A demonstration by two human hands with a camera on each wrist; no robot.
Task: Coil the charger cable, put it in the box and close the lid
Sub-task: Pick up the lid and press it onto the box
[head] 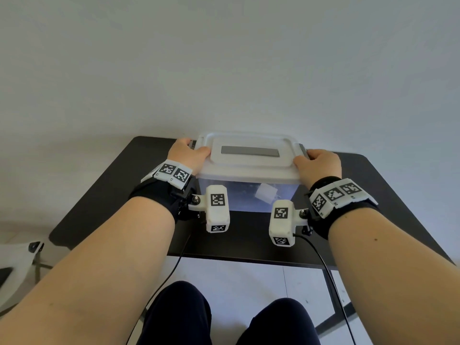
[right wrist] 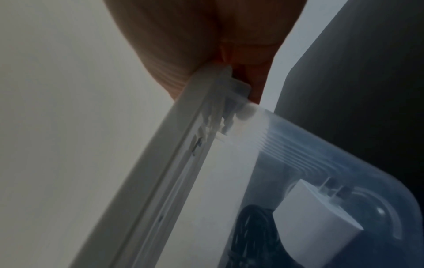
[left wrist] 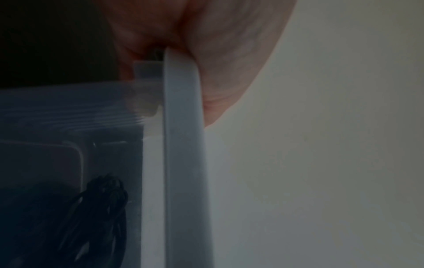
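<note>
No legible text, seemingly; only coded tags

Black table (white wall behind)

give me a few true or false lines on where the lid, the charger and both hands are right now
1. The lid sits on top of the box. True.
2. The charger lies on the table beside the box. False: the white plug and its black cable are inside the box, seen through its clear wall.
3. The left hand grips the lid's left end. True.
4. The right hand hangs free above the table. False: it grips the lid's right end.
5. The box stands on the floor. False: it stands on the dark table.
</note>
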